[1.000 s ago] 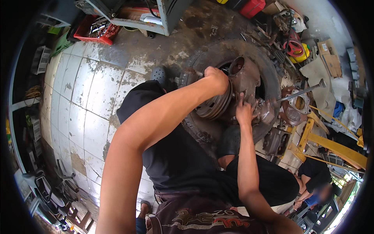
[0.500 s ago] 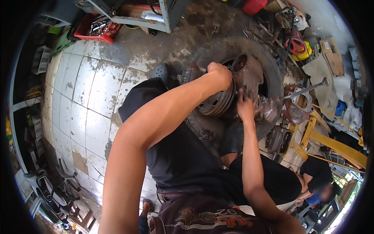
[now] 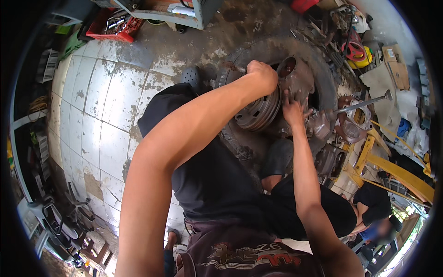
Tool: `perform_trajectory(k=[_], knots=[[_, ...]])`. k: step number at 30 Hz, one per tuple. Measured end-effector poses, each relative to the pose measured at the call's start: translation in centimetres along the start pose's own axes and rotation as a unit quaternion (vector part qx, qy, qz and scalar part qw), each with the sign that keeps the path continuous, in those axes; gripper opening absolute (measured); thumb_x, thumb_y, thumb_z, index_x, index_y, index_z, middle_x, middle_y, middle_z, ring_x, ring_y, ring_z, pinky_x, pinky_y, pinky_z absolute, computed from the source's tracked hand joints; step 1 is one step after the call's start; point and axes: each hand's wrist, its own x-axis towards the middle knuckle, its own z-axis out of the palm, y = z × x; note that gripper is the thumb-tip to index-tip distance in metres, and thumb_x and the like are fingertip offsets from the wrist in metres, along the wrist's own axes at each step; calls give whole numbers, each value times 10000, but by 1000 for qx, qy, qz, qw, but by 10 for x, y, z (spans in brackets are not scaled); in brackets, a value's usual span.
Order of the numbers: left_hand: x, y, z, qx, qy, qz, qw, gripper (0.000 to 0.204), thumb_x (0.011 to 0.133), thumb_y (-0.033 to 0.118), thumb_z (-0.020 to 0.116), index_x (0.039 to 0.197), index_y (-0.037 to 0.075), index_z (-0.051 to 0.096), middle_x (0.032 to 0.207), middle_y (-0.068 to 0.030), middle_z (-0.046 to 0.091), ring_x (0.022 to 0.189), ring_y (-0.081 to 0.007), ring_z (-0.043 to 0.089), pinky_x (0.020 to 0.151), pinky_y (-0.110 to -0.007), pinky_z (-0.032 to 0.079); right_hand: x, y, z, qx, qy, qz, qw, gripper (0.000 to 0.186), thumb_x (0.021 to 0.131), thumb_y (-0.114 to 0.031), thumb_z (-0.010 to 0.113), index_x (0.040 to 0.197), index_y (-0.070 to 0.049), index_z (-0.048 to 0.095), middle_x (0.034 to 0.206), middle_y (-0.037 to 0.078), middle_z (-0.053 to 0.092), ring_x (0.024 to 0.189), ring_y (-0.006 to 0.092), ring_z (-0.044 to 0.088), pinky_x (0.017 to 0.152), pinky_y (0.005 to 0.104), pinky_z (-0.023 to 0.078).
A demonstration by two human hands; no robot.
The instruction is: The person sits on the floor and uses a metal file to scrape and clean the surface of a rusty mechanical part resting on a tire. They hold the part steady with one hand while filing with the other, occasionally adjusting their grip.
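A greasy metal engine housing [image 3: 302, 76] with a round opening at its top rests on a large tyre [image 3: 249, 51]. A grooved pulley [image 3: 260, 113] sits on the housing's left side. Above the pulley, my left hand [image 3: 262, 77] is closed, knuckles up. Whatever is in its fingers is hidden beneath it. My right hand [image 3: 293, 113] lies against the housing just right of the pulley, fingers stretched out and apart. A long metal bar [image 3: 362, 105] with a wider end slants away to the right of that hand.
Rusty castings [image 3: 353, 120] and a yellow metal frame [image 3: 392, 171] stand on the right. A red crate [image 3: 110, 30] of tools is at the far left, beside a grey metal stand [image 3: 196, 16]. Another person [image 3: 374, 203] sits at the lower right.
My right hand has shifted slightly up along the housing. My left hand stays closed above the pulley, a little higher in view. The whole view has tilted slightly.
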Motion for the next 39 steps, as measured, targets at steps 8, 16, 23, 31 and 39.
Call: perform_trajectory(k=[8, 16, 23, 31, 39], knots=[[4, -7, -4, -9, 0, -11, 1000, 311, 786, 165, 709, 1088, 92, 734, 1133, -116, 709, 1095, -264, 668, 842, -377, 537, -12, -2, -1, 70, 46, -44, 996, 617, 991, -622, 277, 1359, -231, 582, 1617, 110, 175, 1489, 408, 38, 1102, 709, -44], [3, -14, -3, -16, -21, -31, 999, 336, 805, 161, 693, 1134, 95, 718, 1190, -126, 686, 1134, -283, 648, 859, -400, 533, -9, -10, -8, 60, -6, 0, 998, 661, 987, -635, 256, 1397, -202, 540, 1610, 117, 199, 1488, 405, 64, 1111, 702, -20], [7, -26, -3, -8, -4, -39, 999, 310, 829, 150, 659, 1124, 77, 719, 1214, -135, 675, 1155, -291, 636, 867, -405, 532, -13, -2, 1, 57, -16, -3, 998, 661, 995, -616, 236, 1382, -185, 554, 1606, 117, 209, 1488, 404, 65, 1111, 704, -15], [3, -39, -15, -31, 8, -60, 998, 279, 830, 119, 641, 1094, 80, 725, 1166, -160, 688, 1111, -308, 657, 869, -401, 538, -33, -15, -2, 105, 47, 4, 993, 694, 989, -628, 247, 1306, -138, 622, 1610, 121, 196, 1487, 407, 58, 1116, 692, -26], [-2, -34, -11, -8, -7, -50, 999, 272, 821, 102, 640, 1078, 75, 725, 1126, -165, 699, 1086, -316, 667, 871, -414, 537, -34, -19, -4, 113, 57, -12, 992, 731, 978, -653, 242, 1266, -121, 651, 1614, 121, 176, 1483, 421, 44, 1115, 694, -34]])
